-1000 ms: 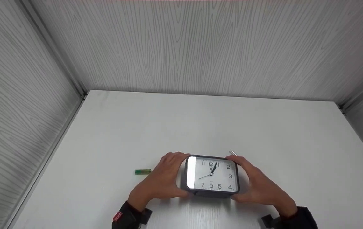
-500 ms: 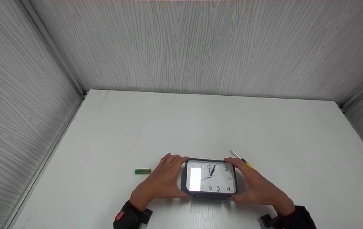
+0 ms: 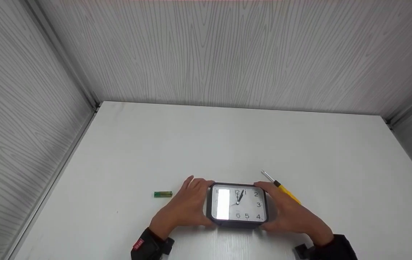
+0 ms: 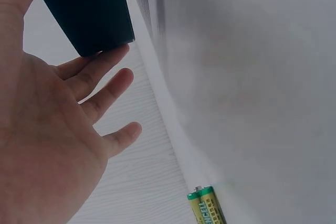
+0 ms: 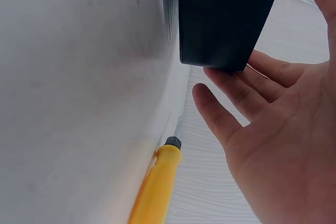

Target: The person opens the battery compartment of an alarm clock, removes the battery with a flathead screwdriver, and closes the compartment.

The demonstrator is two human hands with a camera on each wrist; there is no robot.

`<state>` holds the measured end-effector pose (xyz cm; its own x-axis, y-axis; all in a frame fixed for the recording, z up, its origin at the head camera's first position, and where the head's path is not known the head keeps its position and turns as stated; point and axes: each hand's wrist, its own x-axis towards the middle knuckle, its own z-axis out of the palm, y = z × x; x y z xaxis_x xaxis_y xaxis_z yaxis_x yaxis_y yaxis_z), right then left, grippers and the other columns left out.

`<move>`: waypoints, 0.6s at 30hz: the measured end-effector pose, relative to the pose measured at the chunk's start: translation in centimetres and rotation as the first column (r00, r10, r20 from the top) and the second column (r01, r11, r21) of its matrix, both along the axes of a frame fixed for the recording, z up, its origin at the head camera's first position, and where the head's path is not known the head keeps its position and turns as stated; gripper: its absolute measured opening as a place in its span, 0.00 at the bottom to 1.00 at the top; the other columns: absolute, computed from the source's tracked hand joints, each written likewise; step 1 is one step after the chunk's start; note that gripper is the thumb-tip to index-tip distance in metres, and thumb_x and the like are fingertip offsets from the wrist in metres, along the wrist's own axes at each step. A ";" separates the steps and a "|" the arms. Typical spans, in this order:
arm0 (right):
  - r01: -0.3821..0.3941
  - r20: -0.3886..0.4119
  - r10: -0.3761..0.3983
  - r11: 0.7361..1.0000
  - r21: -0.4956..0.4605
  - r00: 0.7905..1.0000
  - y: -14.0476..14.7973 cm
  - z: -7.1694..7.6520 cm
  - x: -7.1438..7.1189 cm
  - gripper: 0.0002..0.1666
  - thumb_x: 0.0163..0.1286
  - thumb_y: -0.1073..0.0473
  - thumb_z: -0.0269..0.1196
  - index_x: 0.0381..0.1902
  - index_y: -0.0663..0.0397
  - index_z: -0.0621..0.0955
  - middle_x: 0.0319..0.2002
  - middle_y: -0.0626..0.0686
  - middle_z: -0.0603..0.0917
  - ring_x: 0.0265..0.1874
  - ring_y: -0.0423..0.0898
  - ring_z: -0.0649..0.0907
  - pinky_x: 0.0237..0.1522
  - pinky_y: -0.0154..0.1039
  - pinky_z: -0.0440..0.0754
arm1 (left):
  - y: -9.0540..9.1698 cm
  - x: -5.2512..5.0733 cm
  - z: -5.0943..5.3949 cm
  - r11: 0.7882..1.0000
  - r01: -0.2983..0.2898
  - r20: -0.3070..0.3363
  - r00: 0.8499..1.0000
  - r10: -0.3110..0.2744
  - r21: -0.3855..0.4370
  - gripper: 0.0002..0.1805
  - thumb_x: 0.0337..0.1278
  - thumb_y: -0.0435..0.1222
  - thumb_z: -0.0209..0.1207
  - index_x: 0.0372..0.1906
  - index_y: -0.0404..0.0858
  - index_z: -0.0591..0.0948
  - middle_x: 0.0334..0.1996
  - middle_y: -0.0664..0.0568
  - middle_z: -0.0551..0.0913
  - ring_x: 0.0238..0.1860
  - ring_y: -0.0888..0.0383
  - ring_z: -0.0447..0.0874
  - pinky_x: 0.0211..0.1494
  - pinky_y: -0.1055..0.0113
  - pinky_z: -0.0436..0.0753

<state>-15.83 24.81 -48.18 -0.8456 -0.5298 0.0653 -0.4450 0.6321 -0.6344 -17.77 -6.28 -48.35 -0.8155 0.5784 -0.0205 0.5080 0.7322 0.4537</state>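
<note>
A dark-framed rectangular alarm clock [image 3: 242,204] is gripped between both hands, its white dial facing up toward the head camera. My left hand [image 3: 186,206] holds the clock's left end, thumb at the near edge and fingertips at the far edge. At the opposite end, my right hand [image 3: 292,213] grips it the same way. Both wrist views show the clock's dark side [image 4: 89,14] between thumb and fingers, with the other fingers spread. Glare hides part of the dial.
Green-and-gold batteries [image 4: 206,205] lie on the white table [image 3: 206,144] left of my left hand. A yellow-handled screwdriver [image 3: 281,187] lies beyond my right hand, partly covered by it in the head view. Wood-grained panels [image 3: 206,54] enclose the table's back and sides.
Both hands have brought the clock slightly nearer the person and a little left. More of the screwdriver's yellow handle shows beside the right hand. The batteries have stayed in place.
</note>
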 end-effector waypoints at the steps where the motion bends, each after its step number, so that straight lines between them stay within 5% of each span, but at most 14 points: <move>1: 0.004 0.003 -0.004 1.000 0.003 1.000 0.0 0.0 0.0 0.61 0.36 0.59 0.79 0.71 0.47 0.63 0.65 0.39 0.71 0.65 0.41 0.71 0.66 0.23 0.65 | 0.0 0.0 0.0 1.000 -0.001 0.000 1.000 0.001 -0.005 0.58 0.27 0.61 0.74 0.67 0.40 0.62 0.59 0.52 0.73 0.66 0.54 0.66 0.79 0.46 0.52; 18: -0.004 0.086 0.007 1.000 -0.028 0.996 -0.1 -0.3 0.1 0.62 0.38 0.61 0.79 0.71 0.47 0.62 0.67 0.40 0.69 0.63 0.40 0.70 0.66 0.19 0.63 | 0.3 0.1 0.0 0.997 -0.013 0.052 0.998 0.017 -0.081 0.58 0.31 0.61 0.72 0.69 0.38 0.61 0.63 0.51 0.73 0.68 0.53 0.64 0.78 0.42 0.52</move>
<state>-15.74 24.67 -48.52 -0.8458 -0.5335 0.0070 -0.3915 0.6115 -0.6876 -17.62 -5.98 -48.32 -0.8206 0.5609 -0.1096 0.4736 0.7748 0.4188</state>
